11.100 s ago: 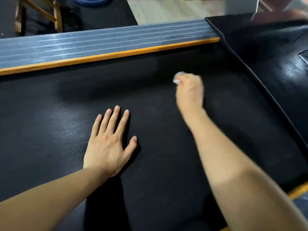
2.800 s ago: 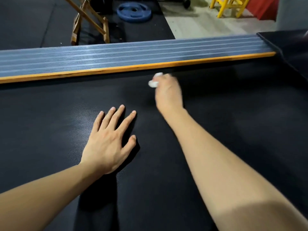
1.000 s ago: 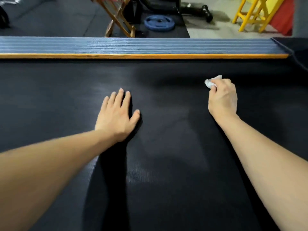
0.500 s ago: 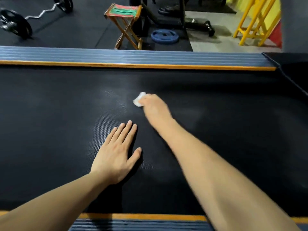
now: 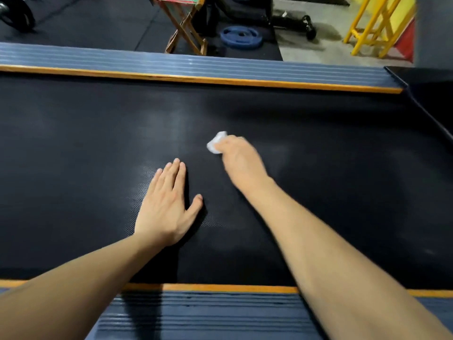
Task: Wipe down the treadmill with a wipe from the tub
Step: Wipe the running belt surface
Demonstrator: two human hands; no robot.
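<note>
Left hand (image 5: 166,207) lay flat, palm down, on the black treadmill belt (image 5: 73,148), fingers straight and held together, thumb spread to the side. Right hand (image 5: 241,160) was further out on the belt, ahead and to the right of the left hand, and apart from it; its fingers were curled around a small crumpled white wipe (image 5: 216,142), which protruded from the far left side of the hand and was against the belt. The right hand and wipe were motion-blurred, so individual fingers could not be made out. Both forearms reached in from the near edge. Belt was bordered on the far side by a ribbed blue-grey side rail (image 5: 196,67) with an orange edge strip, and on the near side by a second rail (image 5: 208,315) of the same kind. A black housing (image 5: 431,84) sat at the right end of the far rail. On the floor beyond: 1 wooden folding stool (image 5: 183,28), 1 blue weight plate (image 5: 241,36) just right of it, and a yellow frame (image 5: 372,28) at the far right.
</note>
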